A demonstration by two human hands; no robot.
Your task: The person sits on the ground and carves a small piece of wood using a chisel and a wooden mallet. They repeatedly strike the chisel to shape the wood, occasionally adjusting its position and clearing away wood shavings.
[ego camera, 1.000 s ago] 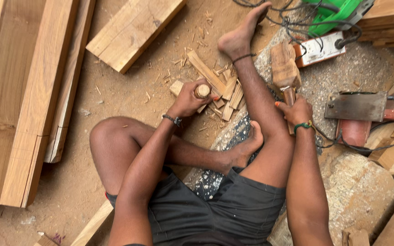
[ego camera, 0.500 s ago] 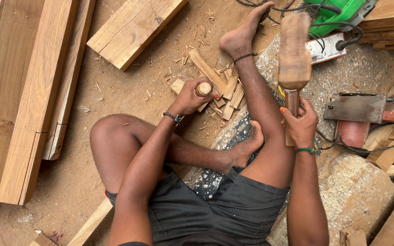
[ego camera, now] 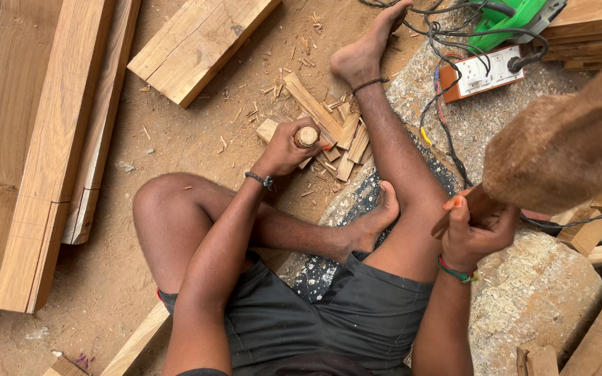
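head view, left hand: the left hand is closed around a chisel handle, round butt end facing up, so the tool stands upright over the work and offers its top to a blow.
head view, right hand: the right hand is wrapped tight on the shaft of a wooden mallet, raised close to the camera so its head looms large and blurred.
head view, workpiece: a small wood block lies on the dirt floor just beside the left hand, among offcuts and chips.
head view, posture: the person sits on the floor, one leg stretched past the offcuts, the other folded, which keeps the work near and low.
head view, surroundings: planks lie at the left, a thick beam above, a power strip and green tool with tangled cables at upper right.
head view, hidden: the chisel blade is covered by the hand; the mallet head runs off the frame; where the edge meets the wood cannot be made out.
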